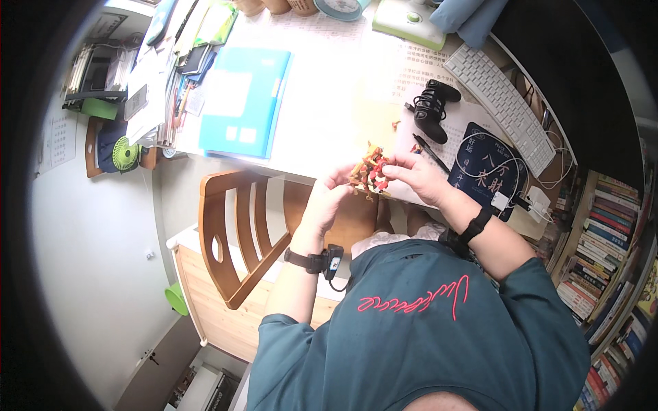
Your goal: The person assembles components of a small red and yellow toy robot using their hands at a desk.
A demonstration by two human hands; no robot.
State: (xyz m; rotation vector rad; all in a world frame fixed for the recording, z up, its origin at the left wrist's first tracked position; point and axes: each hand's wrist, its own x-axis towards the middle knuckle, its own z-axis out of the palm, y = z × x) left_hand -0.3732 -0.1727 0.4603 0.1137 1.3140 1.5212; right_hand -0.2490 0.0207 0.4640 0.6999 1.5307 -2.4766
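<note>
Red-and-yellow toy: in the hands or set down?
In the hands: the red-and-yellow toy sits between the fingers of the left hand and right hand, near the desk's edge.

A blue folder [271,72] lies flat on the white desk [322,89], well apart from a black game controller [432,127]. A white keyboard [500,109] sits near a dark blue mat [473,192]. A wooden chair [211,219] stands at the desk's edge; books [603,240] stand in rows at the right.

Red-yellow toy [373,168], details too small
</note>
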